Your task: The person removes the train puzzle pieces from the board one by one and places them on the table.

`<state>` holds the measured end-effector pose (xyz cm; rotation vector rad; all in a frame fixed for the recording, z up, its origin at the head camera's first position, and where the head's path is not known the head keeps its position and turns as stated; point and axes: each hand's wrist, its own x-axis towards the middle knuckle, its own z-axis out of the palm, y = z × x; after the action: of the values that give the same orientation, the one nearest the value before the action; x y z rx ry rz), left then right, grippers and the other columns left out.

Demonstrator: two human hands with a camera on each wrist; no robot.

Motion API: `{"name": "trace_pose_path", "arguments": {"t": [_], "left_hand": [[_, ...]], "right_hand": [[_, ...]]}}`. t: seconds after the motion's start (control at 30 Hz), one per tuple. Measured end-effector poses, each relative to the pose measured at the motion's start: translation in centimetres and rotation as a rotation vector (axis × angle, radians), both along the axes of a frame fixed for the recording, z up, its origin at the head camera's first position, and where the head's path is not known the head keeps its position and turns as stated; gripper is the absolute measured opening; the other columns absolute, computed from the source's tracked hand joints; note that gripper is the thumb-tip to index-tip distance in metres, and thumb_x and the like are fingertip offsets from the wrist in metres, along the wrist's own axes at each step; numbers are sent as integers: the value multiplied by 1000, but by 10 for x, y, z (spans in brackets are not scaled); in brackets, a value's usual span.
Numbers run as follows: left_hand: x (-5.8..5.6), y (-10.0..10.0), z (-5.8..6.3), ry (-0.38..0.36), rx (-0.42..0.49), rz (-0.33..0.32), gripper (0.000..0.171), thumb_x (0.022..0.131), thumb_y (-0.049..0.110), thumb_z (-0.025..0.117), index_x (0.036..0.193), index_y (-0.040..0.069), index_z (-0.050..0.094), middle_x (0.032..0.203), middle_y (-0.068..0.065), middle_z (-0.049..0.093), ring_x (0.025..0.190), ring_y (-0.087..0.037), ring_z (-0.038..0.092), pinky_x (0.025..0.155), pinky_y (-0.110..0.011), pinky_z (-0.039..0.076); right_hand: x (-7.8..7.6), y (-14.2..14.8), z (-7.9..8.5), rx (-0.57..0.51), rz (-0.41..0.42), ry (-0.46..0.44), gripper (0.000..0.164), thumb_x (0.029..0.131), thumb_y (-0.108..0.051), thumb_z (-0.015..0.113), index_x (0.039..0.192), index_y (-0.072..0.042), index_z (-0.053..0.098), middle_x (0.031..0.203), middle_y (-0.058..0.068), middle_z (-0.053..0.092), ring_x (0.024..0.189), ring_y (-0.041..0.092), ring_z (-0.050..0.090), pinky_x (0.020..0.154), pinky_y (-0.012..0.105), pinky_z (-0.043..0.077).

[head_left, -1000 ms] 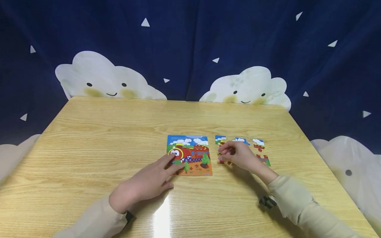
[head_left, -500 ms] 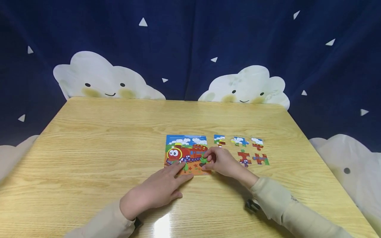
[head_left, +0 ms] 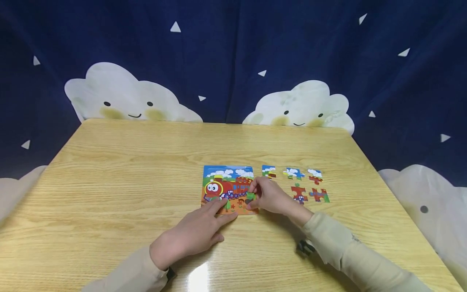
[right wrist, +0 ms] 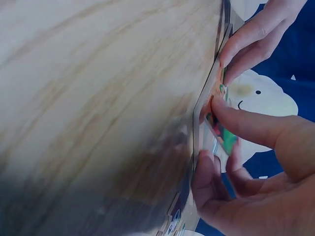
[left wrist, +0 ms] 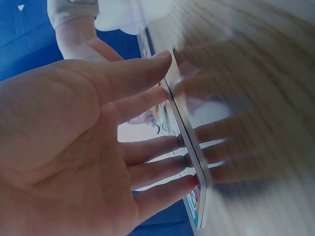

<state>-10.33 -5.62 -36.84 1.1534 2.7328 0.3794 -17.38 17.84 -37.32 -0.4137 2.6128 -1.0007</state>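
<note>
A train jigsaw puzzle [head_left: 226, 174] lies flat near the middle of the table. My left hand [head_left: 195, 233] rests on its lower left part, fingers straight and spread; the left wrist view shows those fingertips along the board's edge. At the puzzle's lower right, my right hand [head_left: 270, 195] pinches a small jigsaw piece [right wrist: 225, 135] with green on it. In the right wrist view this piece stands tilted between thumb and finger, close over the board. Loose jigsaw pieces lie right of the puzzle, among them a sky piece [head_left: 293, 173] and a red piece [head_left: 300, 192].
More loose pieces sit in rows there, including a cloud-and-red piece [head_left: 315, 175] and a red-and-green piece [head_left: 320, 195]. The wooden table [head_left: 127, 162] ends at a dark blue curtain [head_left: 226, 52] printed with clouds.
My right hand has moved left from the loose pieces to the puzzle's lower right, where it now holds a piece tilted. My left hand has slid a little rightward along the puzzle.
</note>
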Motion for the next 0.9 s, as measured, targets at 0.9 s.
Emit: {"name": "trace_pose_path", "arguments": {"t": [0.9], "left_hand": [[0,-4,-1,12,4,-19,58,93,28,69,146,17,49,150,-22,37,138,-40,36,104,-48,41]], "right_hand": [[27,105,9,-179,-48,-18,22,78,-3,81,92,2,64,80,7,67,72,13,64,60,24,51]]}}
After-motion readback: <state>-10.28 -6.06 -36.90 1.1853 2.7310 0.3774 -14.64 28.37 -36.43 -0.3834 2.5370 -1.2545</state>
